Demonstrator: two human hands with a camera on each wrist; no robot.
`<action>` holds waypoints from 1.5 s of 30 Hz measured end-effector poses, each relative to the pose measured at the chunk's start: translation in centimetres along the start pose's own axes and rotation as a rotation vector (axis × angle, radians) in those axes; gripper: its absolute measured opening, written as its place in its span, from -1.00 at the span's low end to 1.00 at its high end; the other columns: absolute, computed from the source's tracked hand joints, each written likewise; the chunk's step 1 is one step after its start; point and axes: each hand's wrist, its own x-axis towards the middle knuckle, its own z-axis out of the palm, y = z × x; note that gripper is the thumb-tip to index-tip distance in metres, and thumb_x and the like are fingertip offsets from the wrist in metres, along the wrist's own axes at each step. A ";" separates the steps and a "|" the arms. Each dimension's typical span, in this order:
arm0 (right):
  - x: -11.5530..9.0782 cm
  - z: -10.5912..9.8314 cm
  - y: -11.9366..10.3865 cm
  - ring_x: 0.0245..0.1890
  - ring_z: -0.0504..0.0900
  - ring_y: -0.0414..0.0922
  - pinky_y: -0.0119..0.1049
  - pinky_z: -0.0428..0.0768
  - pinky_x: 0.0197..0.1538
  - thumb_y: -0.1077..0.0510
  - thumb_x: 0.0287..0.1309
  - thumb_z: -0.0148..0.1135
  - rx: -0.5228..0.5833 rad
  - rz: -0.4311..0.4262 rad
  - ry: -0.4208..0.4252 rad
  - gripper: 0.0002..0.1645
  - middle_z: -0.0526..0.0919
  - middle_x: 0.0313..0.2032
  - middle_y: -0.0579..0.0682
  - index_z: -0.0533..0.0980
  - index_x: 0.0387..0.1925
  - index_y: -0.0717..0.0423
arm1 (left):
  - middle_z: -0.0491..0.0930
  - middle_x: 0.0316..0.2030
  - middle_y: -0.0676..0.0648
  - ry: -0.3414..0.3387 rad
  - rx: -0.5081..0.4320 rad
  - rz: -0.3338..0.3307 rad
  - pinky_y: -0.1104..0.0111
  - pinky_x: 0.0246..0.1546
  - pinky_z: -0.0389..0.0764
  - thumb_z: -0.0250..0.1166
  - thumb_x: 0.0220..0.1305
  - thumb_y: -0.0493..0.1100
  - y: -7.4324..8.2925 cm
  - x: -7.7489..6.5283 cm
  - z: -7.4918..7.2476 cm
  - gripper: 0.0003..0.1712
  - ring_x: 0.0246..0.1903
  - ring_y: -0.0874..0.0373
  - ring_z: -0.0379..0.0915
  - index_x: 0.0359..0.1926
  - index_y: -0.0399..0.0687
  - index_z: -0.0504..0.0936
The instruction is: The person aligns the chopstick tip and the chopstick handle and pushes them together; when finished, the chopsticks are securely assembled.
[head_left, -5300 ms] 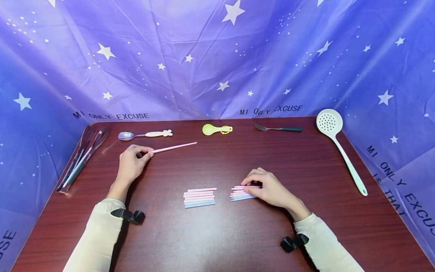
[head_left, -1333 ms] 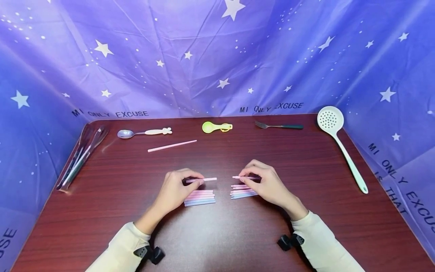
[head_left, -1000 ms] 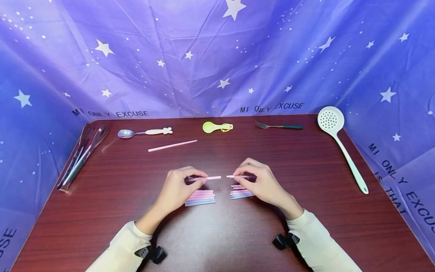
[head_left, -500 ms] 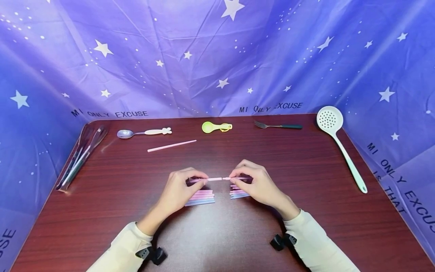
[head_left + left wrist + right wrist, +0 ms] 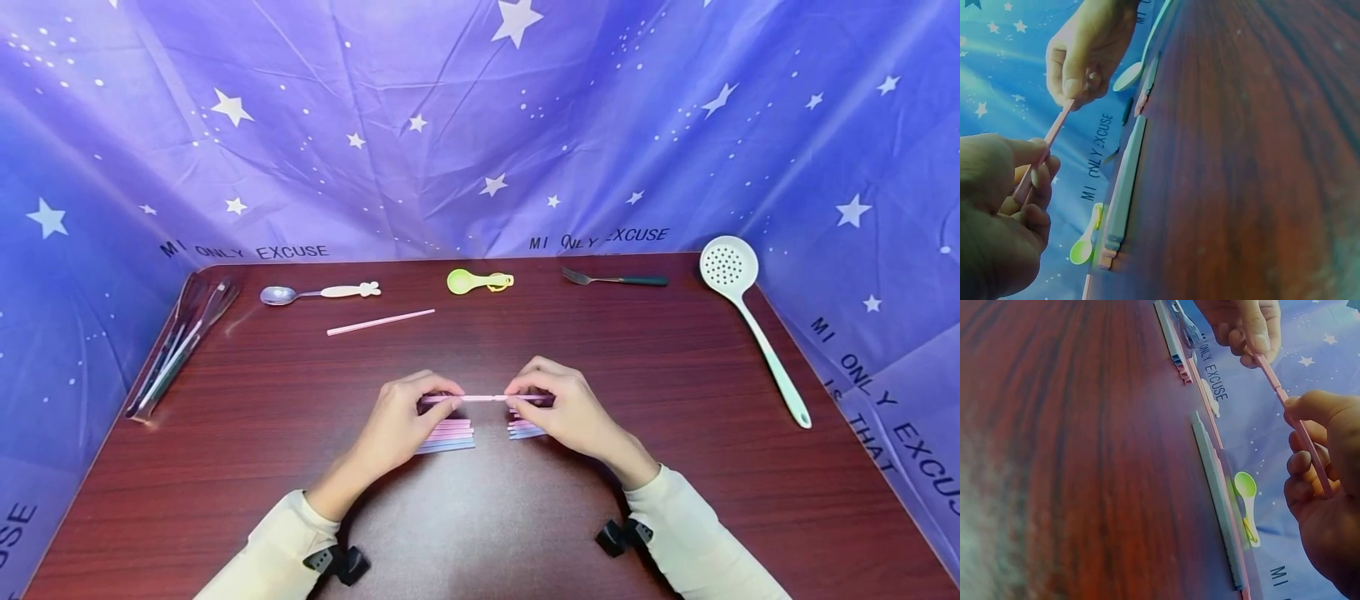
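In the head view my left hand [image 5: 405, 414] pinches a pink chopstick half [image 5: 477, 398] between thumb and fingers, above the table. My right hand [image 5: 567, 408] pinches a second pink chopstick half [image 5: 1311, 450]. Their ends meet in one line between the hands, with a thin seam visible; how firmly they join I cannot tell. Below my left hand lies a row of pink and blue chopstick halves [image 5: 455, 435], partly covered by it. A similar row of thinner halves [image 5: 527, 432] sits under my right hand, mostly hidden. Farther back lies one long pink chopstick [image 5: 381, 322].
Along the table's back edge lie a metal spoon [image 5: 322, 292], a green measuring spoon [image 5: 480, 282] and a fork [image 5: 615, 278]. A white skimmer [image 5: 753, 321] lies at the right, a clear bag of utensils [image 5: 180, 350] at the left. Starry cloth [image 5: 450, 167] hangs around the table.
The long pink chopstick was let go at the back left. My left hand came to the middle and took a pink half; my right hand lifted another. The two ends have come together.
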 end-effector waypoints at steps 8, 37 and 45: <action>-0.1 0.3 0.1 -0.33 0.60 -0.26 -0.46 0.56 -0.28 0.24 0.20 0.46 0.000 -0.013 -0.016 -0.92 0.67 -0.32 -0.18 0.73 -0.29 -0.01 | 0.72 -0.34 0.17 -0.024 -0.039 -0.041 0.46 -0.32 0.53 0.46 0.29 -0.18 0.1 -0.3 0.8 -0.94 -0.40 0.36 0.51 -0.25 0.11 0.76; -0.2 0.9 -0.6 -0.34 0.58 -0.27 -0.46 0.56 -0.33 0.28 0.23 0.43 0.055 -0.044 0.012 -0.92 0.66 -0.32 -0.13 0.71 -0.30 0.03 | 0.68 -0.37 0.08 -0.030 -0.168 -0.087 0.48 -0.39 0.50 0.42 0.30 -0.23 0.8 -0.6 1.5 -0.96 -0.44 0.33 0.44 -0.24 -0.06 0.72; -0.3 1.2 -0.7 -0.37 0.55 -0.26 -0.48 0.51 -0.37 0.32 0.19 0.44 0.056 -0.036 0.022 -0.90 0.65 -0.31 -0.09 0.70 -0.32 0.06 | 0.67 -0.38 0.08 -0.001 -0.158 -0.053 0.49 -0.42 0.47 0.44 0.28 -0.25 0.8 -0.8 1.7 -0.93 -0.45 0.38 0.40 -0.27 -0.05 0.69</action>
